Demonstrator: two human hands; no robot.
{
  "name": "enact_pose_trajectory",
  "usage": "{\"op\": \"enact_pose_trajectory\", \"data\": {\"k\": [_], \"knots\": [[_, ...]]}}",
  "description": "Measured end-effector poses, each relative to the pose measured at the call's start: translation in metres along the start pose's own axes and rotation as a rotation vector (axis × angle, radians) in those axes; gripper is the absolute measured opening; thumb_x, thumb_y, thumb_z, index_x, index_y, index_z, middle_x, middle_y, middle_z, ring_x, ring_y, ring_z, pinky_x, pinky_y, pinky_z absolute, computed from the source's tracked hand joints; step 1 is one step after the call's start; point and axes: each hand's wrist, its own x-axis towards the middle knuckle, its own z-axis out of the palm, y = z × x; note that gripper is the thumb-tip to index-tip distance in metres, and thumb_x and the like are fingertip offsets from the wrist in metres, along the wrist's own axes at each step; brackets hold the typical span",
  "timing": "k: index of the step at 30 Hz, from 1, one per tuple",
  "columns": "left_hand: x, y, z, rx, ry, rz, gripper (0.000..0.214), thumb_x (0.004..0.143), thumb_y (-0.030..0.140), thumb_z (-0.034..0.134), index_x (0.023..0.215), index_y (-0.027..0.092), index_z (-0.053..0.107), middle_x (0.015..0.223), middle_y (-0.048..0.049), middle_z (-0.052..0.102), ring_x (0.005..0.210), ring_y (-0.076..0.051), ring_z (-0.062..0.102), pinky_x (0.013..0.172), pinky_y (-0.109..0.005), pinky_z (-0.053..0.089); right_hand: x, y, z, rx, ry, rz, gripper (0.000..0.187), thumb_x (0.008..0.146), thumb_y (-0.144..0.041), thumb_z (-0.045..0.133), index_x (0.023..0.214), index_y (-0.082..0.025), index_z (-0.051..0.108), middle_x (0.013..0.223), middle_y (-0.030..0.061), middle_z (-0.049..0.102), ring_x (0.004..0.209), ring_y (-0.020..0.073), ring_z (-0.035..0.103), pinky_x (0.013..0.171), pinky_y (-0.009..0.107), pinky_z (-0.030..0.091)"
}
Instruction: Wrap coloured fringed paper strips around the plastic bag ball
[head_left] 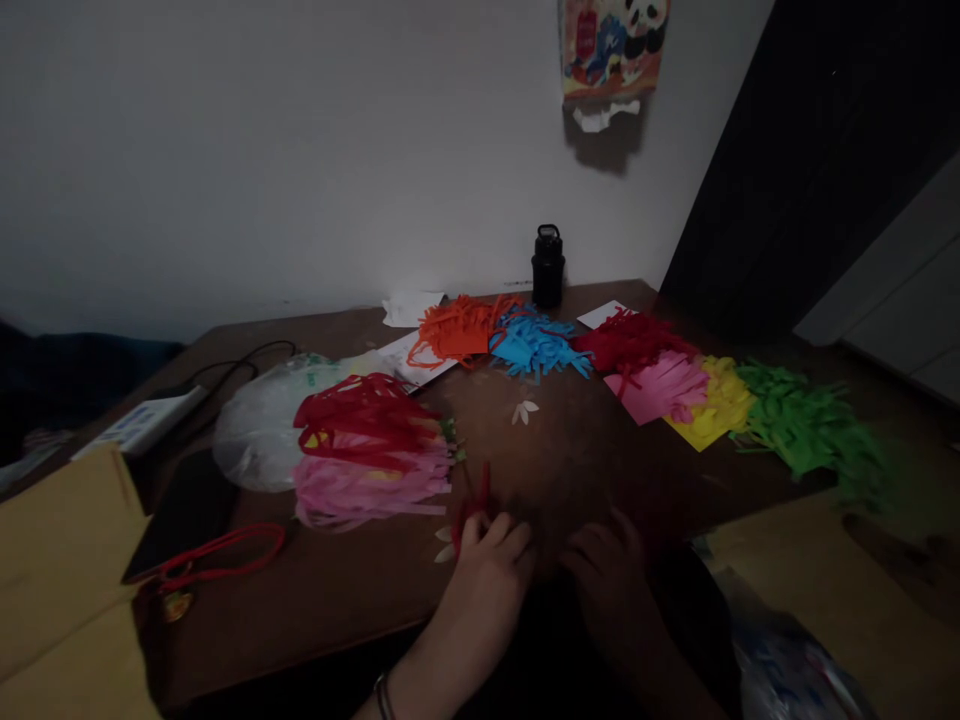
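Fingers on the left hand are curled in, pinching a red paper strip that pokes up toward 12 o'clock. Right hand sits just beside it at 3 o'clock, down on the table, way too dark to tell if it's gripping anything. At 10 o'clock from the hands there's a red and pink fringe pile. Further out, from 12 to 2 o'clock, orange fringe, blue fringe, pink sheet, yellow sheet and green scraps run in a row, with a black bottle by the wall.
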Motion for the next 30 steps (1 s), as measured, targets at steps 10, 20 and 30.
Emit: {"op": "enact_pose_trajectory", "data": {"k": [10, 20, 30], "knots": [[-0.047, 0.008, -0.021, -0.514, 0.137, -0.076, 0.024, 0.091, 0.019, 0.052, 0.105, 0.028, 0.069, 0.096, -0.0028, 0.071, 0.090, -0.021, 0.059, 0.082, -0.036, 0.042, 0.000, -0.008, -0.029, -0.025, -0.097, -0.273, 0.034, 0.101, -0.017, 0.031, 0.087, -0.024, 0.061, 0.075, -0.0053, 0.067, 0.083, 0.0124, 0.059, 0.114, 0.043, 0.012], [-0.066, 0.008, -0.019, -1.687, 0.018, -0.533, 0.038, 0.066, 0.051, 0.078, 0.072, 0.015, 0.068, 0.062, 0.0018, 0.060, 0.058, -0.009, 0.049, 0.058, -0.020, 0.039, 0.055, -0.059, -0.052, 0.167, -0.031, -0.471, 0.023, 0.097, -0.015, 0.042, 0.086, -0.023, 0.060, 0.071, -0.0059, 0.066, 0.075, 0.0098, 0.062, 0.115, 0.036, 0.017], [-0.073, 0.001, -0.006, -1.651, 0.428, -0.542, 0.036, 0.066, 0.050, 0.079, 0.066, 0.016, 0.067, 0.058, 0.0011, 0.059, 0.051, -0.011, 0.051, 0.053, -0.022, 0.041, 0.041, -0.058, -0.005, 0.406, -0.030, -0.395, 0.025, 0.085, -0.017, 0.064, 0.108, -0.025, 0.060, 0.083, -0.0024, 0.070, 0.074, 0.0133, 0.068, 0.090, 0.029, 0.053]]}}
